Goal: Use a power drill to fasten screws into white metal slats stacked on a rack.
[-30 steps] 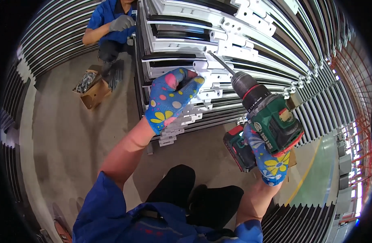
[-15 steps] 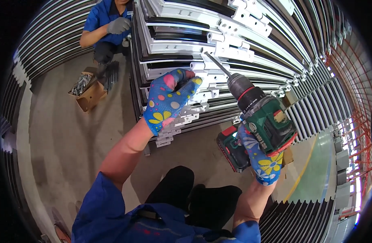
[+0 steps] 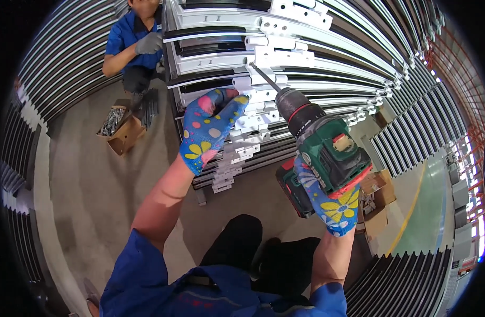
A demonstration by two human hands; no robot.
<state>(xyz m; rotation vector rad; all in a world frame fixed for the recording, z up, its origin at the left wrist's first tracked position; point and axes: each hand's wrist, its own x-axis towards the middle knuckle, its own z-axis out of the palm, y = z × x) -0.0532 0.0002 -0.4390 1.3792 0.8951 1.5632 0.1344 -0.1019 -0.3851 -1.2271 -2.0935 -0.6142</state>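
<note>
My right hand [image 3: 327, 195], in a blue flowered glove, grips a green and black cordless drill [image 3: 329, 150]. The drill's long bit points up and left, its tip beside a white hinge [image 3: 282, 57] on the stacked frames. My left hand [image 3: 210, 124], in a matching glove, has its thumb and fingers brought together at the edge of a lower white hinge [image 3: 261, 95]. What sits between those fingertips, if anything, is too small to make out. White and black metal frames [image 3: 200, 63] lie stacked, their hinges stepping down in a row.
At the upper left a co-worker [image 3: 131, 45] in blue, with grey gloves, crouches beside the stack. An open cardboard box [image 3: 127, 134] of metal parts is on the floor near them. Another open box [image 3: 377, 203] stands right of the drill. More stacked profiles [image 3: 395, 282] lie at lower right.
The view has shifted slightly, so the stack and both hands appear farther left. The drill tip stays by about the same hinge. More of the right-hand box shows.
</note>
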